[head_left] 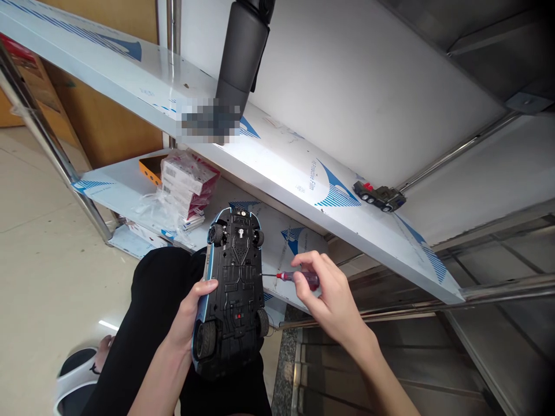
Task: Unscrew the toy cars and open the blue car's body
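Underside of a toy car [234, 289] seen from above, wheels up, its black chassis edged in blue. The car lies in my left hand [188, 315], directly over my lap: the hand is closed around the car's long left edge, with the thumb across the chassis and the fingers out of sight beneath it. My right hand [325, 292] is closed on the red-and-dark handle of a small screwdriver [299, 278], gripping it with the thumb and fingertips. The thin shaft points left, and its tip reaches the right side of the chassis between the two axles; whether it touches a screw is too small to tell.

Around the hands, black trousers [158, 306] cover my legs, and a white-and-black slide sandal [78, 378] sits on my foot at lower left, on the pale tile floor [45, 242]. Beyond the car stands a stainless steel shelf unit [299, 185] with blue-printed film on its shelves. A stack of red-and-white boxes in loose plastic [184, 188] and an orange box [150, 169] sit on the lower shelf. A small olive toy truck [379, 195] rests at the upper shelf's edge — well apart from both hands. A dark cylindrical object [240, 55] stands above, its lower end blurred.
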A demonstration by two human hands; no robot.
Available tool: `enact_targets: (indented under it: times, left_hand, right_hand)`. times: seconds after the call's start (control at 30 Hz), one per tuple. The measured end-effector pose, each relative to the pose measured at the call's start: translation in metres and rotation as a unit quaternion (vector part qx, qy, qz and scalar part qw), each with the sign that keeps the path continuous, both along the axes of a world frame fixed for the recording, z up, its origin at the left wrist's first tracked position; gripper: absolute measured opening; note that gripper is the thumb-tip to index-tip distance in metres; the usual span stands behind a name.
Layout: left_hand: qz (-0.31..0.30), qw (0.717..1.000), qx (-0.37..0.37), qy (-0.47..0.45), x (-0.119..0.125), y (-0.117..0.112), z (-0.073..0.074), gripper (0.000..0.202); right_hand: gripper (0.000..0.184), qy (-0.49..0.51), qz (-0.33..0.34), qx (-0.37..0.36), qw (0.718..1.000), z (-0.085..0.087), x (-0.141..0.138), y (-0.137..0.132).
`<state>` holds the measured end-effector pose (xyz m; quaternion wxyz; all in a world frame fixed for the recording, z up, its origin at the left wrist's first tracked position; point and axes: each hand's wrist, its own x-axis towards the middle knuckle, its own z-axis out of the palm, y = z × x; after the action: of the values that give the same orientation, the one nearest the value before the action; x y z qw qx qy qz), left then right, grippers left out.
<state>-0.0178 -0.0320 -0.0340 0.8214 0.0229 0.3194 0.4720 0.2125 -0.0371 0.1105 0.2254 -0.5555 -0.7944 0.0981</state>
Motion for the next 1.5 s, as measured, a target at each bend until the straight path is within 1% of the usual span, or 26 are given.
enact_targets:
  times: [0.07, 0.17, 0.27, 0.3, 0.37, 0.43, 0.57, 0.67, 0.77, 0.83, 0.93, 1.0, 1.07, 1.13, 1.17, 1.27, 1.4, 1.5]
  left_hand:
    - [-0.001, 1.000, -0.006, -0.006, 0.000, 0.000, 0.001, 0.030]
    - [0.007, 1.000, -0.009, -0.008, 0.000, 0.000, 0.004, 0.030]
    - [0.007, 1.000, -0.005, -0.004, 0.001, 0.000, 0.007, 0.026]
    - [0.009, 1.000, -0.005, -0.002, 0.001, -0.001, 0.008, 0.023]
    - [0.012, 1.000, -0.009, -0.002, 0.001, -0.001, 0.008, 0.020]
    - [0.016, 1.000, -0.011, -0.006, 0.000, -0.001, 0.008, 0.022]
    - [0.005, 1.000, -0.011, -0.014, 0.000, -0.001, 0.007, 0.029]
    - [0.010, 1.000, -0.016, -0.014, 0.000, 0.000, 0.009, 0.030]
    - [0.017, 1.000, -0.019, -0.011, 0.000, 0.000, 0.011, 0.029]
    - [0.018, 1.000, -0.017, -0.009, 0.000, 0.000, 0.012, 0.028]
    - [0.013, 1.000, -0.018, -0.009, 0.000, 0.000, 0.013, 0.029]
    - [0.010, 1.000, -0.023, -0.011, 0.000, 0.000, 0.013, 0.031]
    - [0.010, 1.000, -0.026, -0.012, 0.000, 0.000, 0.013, 0.034]
    - [0.009, 1.000, -0.026, -0.012, 0.000, 0.000, 0.013, 0.037]
    - [0.008, 1.000, -0.025, -0.011, 0.000, 0.000, 0.013, 0.038]
    - [0.010, 1.000, -0.019, -0.006, 0.000, 0.000, 0.010, 0.040]
    - [0.015, 1.000, -0.018, -0.003, 0.000, 0.000, 0.005, 0.039]
    - [0.016, 1.000, -0.018, -0.005, 0.000, 0.000, 0.003, 0.036]
  right_hand:
    - [0.011, 0.002, -0.007, 0.001, 1.000, -0.001, 0.000, 0.000]
    - [0.008, 0.003, 0.013, 0.020, 1.000, -0.001, 0.001, 0.000]
    - [0.007, 0.003, 0.003, -0.013, 1.000, 0.000, 0.001, -0.001]
    - [0.010, 0.003, -0.004, -0.021, 1.000, 0.000, 0.001, -0.001]
    - [0.009, 0.001, -0.002, -0.021, 1.000, 0.001, 0.001, -0.002]
    - [0.010, -0.006, 0.012, -0.012, 1.000, 0.002, 0.001, -0.002]
    - [0.009, -0.002, 0.014, -0.013, 1.000, 0.001, 0.001, -0.003]
    - [0.018, -0.006, 0.028, 0.003, 1.000, 0.001, 0.000, -0.003]
    - [0.010, 0.003, 0.015, -0.011, 1.000, 0.001, 0.000, -0.004]
    - [0.011, 0.013, 0.013, -0.007, 1.000, 0.001, 0.000, -0.004]
    - [0.015, 0.009, 0.018, 0.018, 1.000, -0.001, 0.000, -0.004]
    - [0.010, 0.018, 0.002, 0.007, 1.000, -0.001, 0.000, -0.003]
    - [0.010, 0.030, -0.004, -0.006, 1.000, -0.002, 0.000, -0.002]
    - [0.015, 0.026, 0.007, -0.004, 1.000, -0.001, -0.001, -0.002]
    - [0.015, 0.023, 0.010, -0.005, 1.000, -0.001, -0.001, -0.001]
    - [0.007, 0.032, -0.001, -0.037, 0.999, 0.000, 0.001, -0.002]
    - [0.017, 0.028, 0.001, -0.036, 0.999, -0.001, 0.003, -0.003]
    - [0.015, 0.026, -0.001, -0.043, 0.999, -0.001, 0.003, -0.002]
